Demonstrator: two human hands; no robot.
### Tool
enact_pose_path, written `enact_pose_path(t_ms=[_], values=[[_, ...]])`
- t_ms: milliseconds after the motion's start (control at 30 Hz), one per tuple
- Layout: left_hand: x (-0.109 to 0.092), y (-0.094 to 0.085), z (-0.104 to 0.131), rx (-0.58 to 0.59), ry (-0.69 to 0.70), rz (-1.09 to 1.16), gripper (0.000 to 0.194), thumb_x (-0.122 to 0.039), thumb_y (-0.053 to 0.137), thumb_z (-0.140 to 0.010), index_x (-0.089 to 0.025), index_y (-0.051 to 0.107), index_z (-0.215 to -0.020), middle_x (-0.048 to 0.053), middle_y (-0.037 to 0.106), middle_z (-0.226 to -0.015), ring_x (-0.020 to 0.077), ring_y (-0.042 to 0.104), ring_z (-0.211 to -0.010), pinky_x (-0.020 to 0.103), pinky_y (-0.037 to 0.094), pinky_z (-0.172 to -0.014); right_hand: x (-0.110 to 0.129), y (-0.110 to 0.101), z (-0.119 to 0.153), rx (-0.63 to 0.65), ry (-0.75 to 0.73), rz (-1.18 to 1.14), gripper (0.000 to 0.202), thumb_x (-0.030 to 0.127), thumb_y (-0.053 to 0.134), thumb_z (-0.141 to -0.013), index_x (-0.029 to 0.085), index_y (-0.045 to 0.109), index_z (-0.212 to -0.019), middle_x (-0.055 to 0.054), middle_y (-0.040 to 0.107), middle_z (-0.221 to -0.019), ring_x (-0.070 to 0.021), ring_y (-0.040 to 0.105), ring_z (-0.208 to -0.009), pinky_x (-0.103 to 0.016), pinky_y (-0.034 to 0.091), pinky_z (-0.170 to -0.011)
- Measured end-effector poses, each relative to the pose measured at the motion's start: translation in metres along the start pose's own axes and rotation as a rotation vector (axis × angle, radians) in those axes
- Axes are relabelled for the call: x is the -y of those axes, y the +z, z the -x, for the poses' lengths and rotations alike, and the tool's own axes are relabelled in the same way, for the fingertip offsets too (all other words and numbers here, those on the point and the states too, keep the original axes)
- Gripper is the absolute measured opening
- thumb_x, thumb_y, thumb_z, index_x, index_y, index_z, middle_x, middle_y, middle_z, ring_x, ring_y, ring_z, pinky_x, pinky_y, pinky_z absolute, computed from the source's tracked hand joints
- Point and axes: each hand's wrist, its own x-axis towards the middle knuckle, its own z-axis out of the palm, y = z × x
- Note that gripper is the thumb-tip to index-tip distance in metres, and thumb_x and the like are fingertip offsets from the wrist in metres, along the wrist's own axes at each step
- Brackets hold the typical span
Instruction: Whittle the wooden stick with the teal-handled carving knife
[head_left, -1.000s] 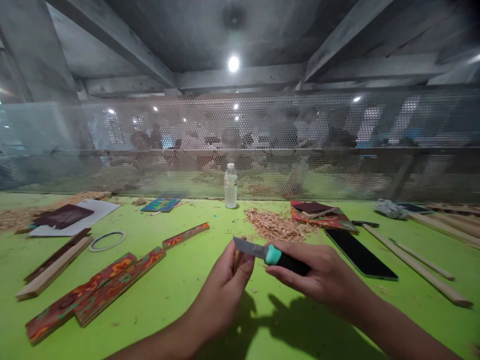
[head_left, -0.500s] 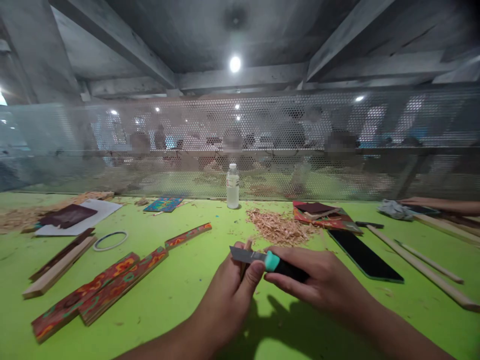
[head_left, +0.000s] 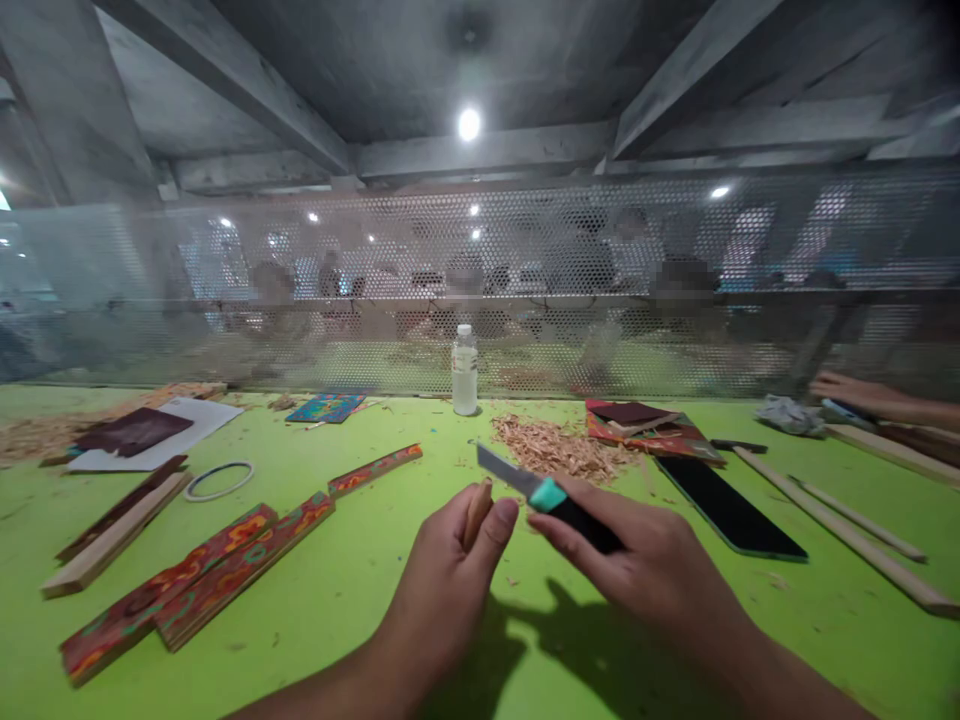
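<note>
My left hand (head_left: 450,560) is closed round a small wooden stick (head_left: 477,512), whose rounded top stands out between thumb and fingers. In my right hand (head_left: 637,550) is a utility knife (head_left: 551,498) with a black and turquoise handle. Its blade points up and left, above the stick and apart from it. A pile of wood shavings (head_left: 559,448) lies on the green table just beyond the knife.
A water bottle (head_left: 465,372) stands before the mesh screen (head_left: 375,350). Patterned wooden strips (head_left: 247,560) and a ring (head_left: 219,482) lie left. A phone (head_left: 729,508) and wooden rods (head_left: 847,530) lie right. Another person's hand (head_left: 855,390) shows far right.
The knife blade has lifted off the stick and my left thumb, and its tip has swung up. The other person's hand at far right has shifted.
</note>
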Motion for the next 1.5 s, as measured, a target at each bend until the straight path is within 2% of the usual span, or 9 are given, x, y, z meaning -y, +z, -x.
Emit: enact_pose_path(t_ms=[67, 300, 467, 600, 767, 900, 1200, 1333, 1500], values=[[-0.001, 0.000, 0.000, 0.007, 0.015, -0.019, 0.047, -0.062, 0.051, -0.101, -0.025, 0.040, -0.074, -0.006, 0.035, -0.070, 0.0155, 0.034, -0.066, 0.029, 0.030, -0.061, -0.001, -0.007, -0.005, -0.045, 0.060, 0.004, 0.038, 0.050, 0.059, -0.102, 0.020, 0.076, -0.117, -0.007, 0.084, -0.098, -0.0244, 0.080, -0.077, -0.030, 0.058, -0.063], [-0.006, -0.002, 0.000, 0.057, 0.021, 0.041, 0.042, -0.063, 0.039, -0.104, -0.023, 0.055, -0.101, -0.001, 0.049, -0.086, 0.0186, 0.044, -0.080, 0.030, 0.038, -0.073, -0.008, -0.011, -0.011, -0.047, 0.047, -0.038, 0.029, 0.046, 0.062, -0.100, 0.024, 0.078, -0.109, -0.005, 0.084, -0.098, -0.0227, 0.079, -0.081, -0.026, 0.056, -0.064], [0.006, -0.001, -0.002, 0.049, 0.006, 0.106, 0.039, -0.061, 0.049, -0.102, -0.023, 0.053, -0.094, -0.004, 0.045, -0.077, 0.0157, 0.041, -0.070, 0.027, 0.037, -0.065, -0.014, -0.009, -0.014, 0.071, -0.076, -0.121, 0.029, 0.045, 0.064, -0.099, 0.022, 0.076, -0.111, -0.003, 0.082, -0.093, -0.0190, 0.076, -0.075, -0.025, 0.055, -0.068], [0.015, 0.001, -0.003, 0.084, -0.007, 0.174, 0.036, -0.058, 0.057, -0.099, -0.022, 0.057, -0.103, -0.003, 0.049, -0.078, 0.0158, 0.045, -0.071, 0.027, 0.039, -0.066, -0.014, -0.009, -0.015, 0.214, -0.115, -0.169, 0.025, 0.044, 0.064, -0.099, 0.023, 0.074, -0.106, 0.000, 0.079, -0.084, -0.0158, 0.070, -0.068, -0.023, 0.049, -0.063], [0.013, -0.002, -0.004, 0.128, 0.051, 0.136, 0.032, -0.052, 0.060, -0.100, -0.020, 0.057, -0.103, -0.001, 0.053, -0.090, 0.0180, 0.049, -0.086, 0.030, 0.042, -0.081, -0.012, -0.011, -0.015, 0.267, -0.128, -0.183, 0.025, 0.045, 0.065, -0.099, 0.022, 0.073, -0.100, 0.002, 0.074, -0.077, -0.0138, 0.064, -0.064, -0.023, 0.044, -0.060], [0.008, -0.004, -0.003, 0.132, 0.074, 0.020, 0.032, -0.052, 0.059, -0.100, -0.020, 0.053, -0.093, -0.002, 0.048, -0.086, 0.0172, 0.045, -0.079, 0.029, 0.038, -0.074, -0.010, -0.014, -0.016, 0.302, -0.131, -0.206, 0.027, 0.046, 0.063, -0.099, 0.021, 0.074, -0.100, 0.002, 0.073, -0.076, -0.0134, 0.063, -0.063, -0.022, 0.043, -0.060], [0.001, -0.005, -0.003, 0.175, 0.105, -0.014, 0.036, -0.054, 0.056, -0.100, -0.022, 0.050, -0.085, -0.002, 0.045, -0.085, 0.0176, 0.045, -0.077, 0.030, 0.038, -0.073, -0.008, -0.018, -0.017, 0.296, -0.170, -0.200, 0.030, 0.049, 0.063, -0.099, 0.022, 0.074, -0.097, 0.002, 0.073, -0.075, -0.0127, 0.063, -0.061, -0.022, 0.042, -0.057], [0.003, -0.005, -0.003, 0.138, 0.050, -0.037, 0.038, -0.057, 0.060, -0.097, -0.021, 0.055, -0.086, 0.002, 0.054, -0.090, 0.0207, 0.052, -0.083, 0.032, 0.040, -0.077, -0.008, -0.016, -0.016, 0.306, -0.180, -0.196, 0.029, 0.048, 0.062, -0.100, 0.022, 0.075, -0.102, 0.001, 0.075, -0.076, -0.0137, 0.066, -0.062, -0.023, 0.044, -0.058], [0.004, -0.008, -0.006, 0.078, 0.034, -0.117, 0.041, -0.060, 0.061, -0.095, -0.021, 0.060, -0.084, 0.001, 0.058, -0.081, 0.0223, 0.053, -0.080, 0.031, 0.040, -0.074, -0.008, -0.008, -0.010, 0.183, -0.197, -0.083, 0.035, 0.052, 0.057, -0.102, 0.022, 0.073, -0.110, -0.001, 0.078, -0.081, -0.0170, 0.070, -0.065, -0.026, 0.046, -0.057]])
